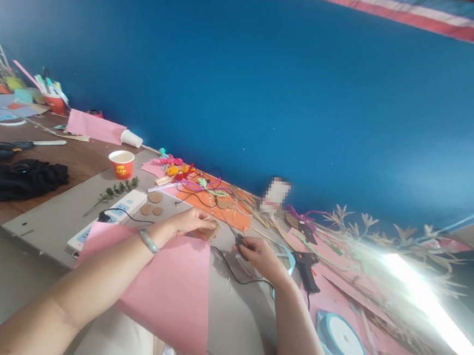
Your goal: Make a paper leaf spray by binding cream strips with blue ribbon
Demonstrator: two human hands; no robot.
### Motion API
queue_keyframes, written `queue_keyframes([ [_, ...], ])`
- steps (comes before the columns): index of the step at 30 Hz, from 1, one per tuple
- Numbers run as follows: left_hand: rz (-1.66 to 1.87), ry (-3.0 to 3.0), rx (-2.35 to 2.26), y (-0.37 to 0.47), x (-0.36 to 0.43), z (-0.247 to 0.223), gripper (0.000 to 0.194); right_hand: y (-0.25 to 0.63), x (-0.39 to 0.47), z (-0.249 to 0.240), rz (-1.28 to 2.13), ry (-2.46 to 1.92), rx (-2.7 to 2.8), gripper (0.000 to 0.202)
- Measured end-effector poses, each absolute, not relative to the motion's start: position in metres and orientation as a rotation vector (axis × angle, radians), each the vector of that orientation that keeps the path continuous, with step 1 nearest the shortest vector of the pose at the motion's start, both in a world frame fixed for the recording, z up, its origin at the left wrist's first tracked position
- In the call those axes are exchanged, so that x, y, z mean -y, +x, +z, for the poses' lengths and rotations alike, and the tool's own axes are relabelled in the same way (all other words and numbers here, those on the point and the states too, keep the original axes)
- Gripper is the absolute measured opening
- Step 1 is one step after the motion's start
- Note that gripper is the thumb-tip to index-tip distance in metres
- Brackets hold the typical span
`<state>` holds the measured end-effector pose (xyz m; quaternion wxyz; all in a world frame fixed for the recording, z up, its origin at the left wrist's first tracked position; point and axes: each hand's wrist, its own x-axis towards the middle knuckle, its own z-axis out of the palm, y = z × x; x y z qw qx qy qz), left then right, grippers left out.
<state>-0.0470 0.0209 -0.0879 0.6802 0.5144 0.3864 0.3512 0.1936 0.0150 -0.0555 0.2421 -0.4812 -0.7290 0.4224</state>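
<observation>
My left hand (pixel 192 222), with a pale bangle (pixel 149 241) at its wrist, pinches a small brown piece (pixel 210 231) that resembles cardboard or cork. To its right, my right hand (pixel 260 254) grips dark-handled scissors (pixel 239 239). Their thin blades point up and left toward the left hand, a short gap from the brown piece. Under my left forearm, a pink paper sheet (pixel 171 287) hangs over the table's near edge. Several flat brown discs (pixel 155 198) lie just left of my left hand.
A white power strip (pixel 125 208) lies left, with a red paper cup (pixel 121 165) behind it. Craft pieces cover orange paper (pixel 208 197) along the blue wall. On the right are a black glue gun (pixel 307 271), a ribbon roll (pixel 345 341) and dried stems (pixel 359 231). A black cable crosses the middle.
</observation>
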Motion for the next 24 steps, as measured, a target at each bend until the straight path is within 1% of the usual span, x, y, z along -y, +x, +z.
queue_keyframes([
  [3, 0.838, 1.129, -0.885, -0.047, -0.025, -0.096, 0.035, 0.192, -0.020, -0.062, 1.060, -1.258, 1.724, 0.034],
  [6, 1.006, 1.068, -0.993, -0.045, -0.031, -0.104, 0.035, 0.194, -0.027, -0.069, 0.988, -1.104, 1.398, 0.024],
  [9, 1.157, 0.985, -1.120, -0.041, -0.036, -0.109, 0.030, 0.197, -0.035, -0.070, 0.852, -1.064, 1.247, 0.025],
  [12, 1.206, 0.946, -1.173, -0.036, -0.040, -0.112, 0.024, 0.194, -0.050, -0.061, 0.637, -1.233, 1.396, 0.023],
  [15, 1.242, 0.922, -1.208, -0.032, -0.041, -0.115, 0.020, 0.183, -0.076, -0.054, 0.347, -1.495, 1.855, 0.023],
  [20, 1.296, 0.939, -1.222, -0.029, -0.043, -0.123, 0.024, 0.164, -0.130, -0.066, 0.313, -1.575, 2.035, 0.022],
  [24, 1.316, 0.944, -1.234, -0.029, -0.048, -0.129, 0.015, 0.158, -0.159, -0.082, 0.319, -1.651, 2.070, 0.021],
])
